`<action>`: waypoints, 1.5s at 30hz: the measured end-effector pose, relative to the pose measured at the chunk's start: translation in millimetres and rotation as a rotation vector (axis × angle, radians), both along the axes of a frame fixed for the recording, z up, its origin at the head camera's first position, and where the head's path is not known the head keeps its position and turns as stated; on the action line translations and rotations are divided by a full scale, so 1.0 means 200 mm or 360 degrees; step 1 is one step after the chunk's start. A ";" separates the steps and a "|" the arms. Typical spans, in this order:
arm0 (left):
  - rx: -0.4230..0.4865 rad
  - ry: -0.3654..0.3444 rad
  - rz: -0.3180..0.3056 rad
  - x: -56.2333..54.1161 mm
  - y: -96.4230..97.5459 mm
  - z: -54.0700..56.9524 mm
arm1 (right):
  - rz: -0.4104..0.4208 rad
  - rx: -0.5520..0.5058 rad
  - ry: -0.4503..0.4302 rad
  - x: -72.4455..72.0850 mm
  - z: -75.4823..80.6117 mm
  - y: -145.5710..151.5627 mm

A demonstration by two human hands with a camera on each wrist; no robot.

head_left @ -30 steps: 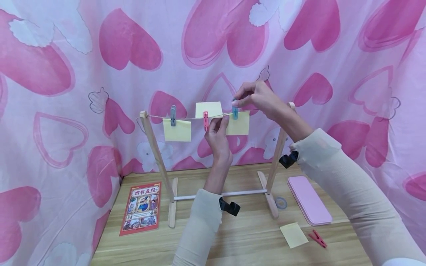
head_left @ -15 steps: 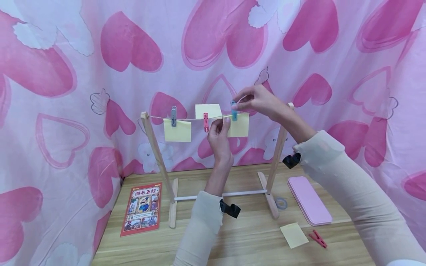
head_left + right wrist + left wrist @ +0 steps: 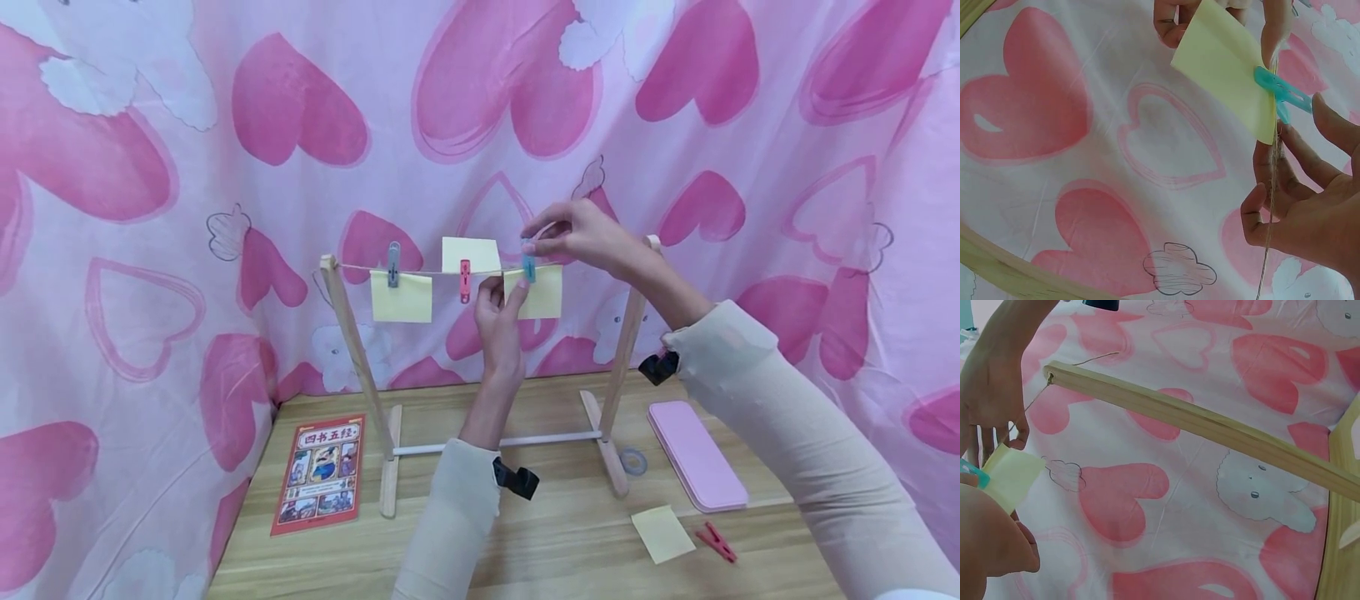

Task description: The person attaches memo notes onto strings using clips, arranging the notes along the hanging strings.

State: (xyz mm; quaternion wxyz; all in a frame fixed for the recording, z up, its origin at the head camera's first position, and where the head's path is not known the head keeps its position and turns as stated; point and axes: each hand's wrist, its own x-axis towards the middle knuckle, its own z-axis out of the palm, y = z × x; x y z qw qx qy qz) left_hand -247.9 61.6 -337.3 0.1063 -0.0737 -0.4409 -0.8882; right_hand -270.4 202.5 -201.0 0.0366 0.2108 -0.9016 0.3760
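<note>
A yellow sticky note [image 3: 545, 298] hangs from the twine [image 3: 435, 272] of a wooden frame, with a teal clothespin [image 3: 1291, 95] clipped over its top edge. The thumb and finger of my right hand [image 3: 596, 237] pinch the clothespin by its upper handle ends. Lower down, my left hand [image 3: 498, 333] holds the note near its left edge, thumb in front and fingers partly hidden behind. Further left on the twine, a red clothespin [image 3: 465, 282] holds another note [image 3: 472, 250] that stands above the line. A grey clothespin [image 3: 393, 265] holds a hanging note [image 3: 402, 302].
The frame's left post [image 3: 351, 342] and right post [image 3: 624, 358] rise from the wooden table [image 3: 555, 533]. On it lie a red booklet [image 3: 318, 473], a tape roll [image 3: 633, 460], a pink case [image 3: 699, 454], a loose note [image 3: 663, 533] and a red clothespin [image 3: 717, 542].
My left hand has shifted slightly down and right along the note, baring more of its left edge. My right hand has come down a little, still at the teal clothespin.
</note>
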 end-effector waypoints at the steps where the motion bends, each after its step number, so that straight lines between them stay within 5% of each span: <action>1: -0.0007 0.0003 -0.0005 0.00 0.00 0.00 | 0.0004 -0.0001 -0.0002 0.00 0.00 0.00; 11: -0.0001 0.0013 -0.0007 -0.01 -0.01 -0.06 | -0.0039 -0.0084 0.0036 0.05 0.03 0.07; 17: -0.0063 -0.0081 0.0051 0.01 -0.05 -0.14 | -0.0182 -0.0169 0.0327 0.21 0.02 0.21; 22: -0.0025 -0.0115 0.0153 0.07 -0.12 -0.28 | -0.0342 -0.0288 0.0535 0.42 -0.09 0.42; 26: -0.0011 -0.0141 0.0168 0.18 -0.19 -0.44 | -0.0408 -0.0244 0.0485 0.61 -0.29 0.61; 31: -0.0333 -0.0298 0.0184 0.36 -0.23 -0.73 | -0.0524 -0.0068 0.0340 0.85 -0.60 0.82; 38: -0.0872 -0.0513 -0.0122 0.56 -0.22 -1.06 | -0.0608 -0.0089 0.0239 1.04 -1.08 0.98; 42: -0.1215 -0.0265 -0.0338 0.61 -0.13 -1.22 | -0.0715 -0.0053 0.0063 1.12 -1.36 1.05; 45: -0.1524 0.0057 -0.0358 0.63 0.00 -1.34 | -0.0800 0.0062 -0.0016 1.15 -1.55 1.09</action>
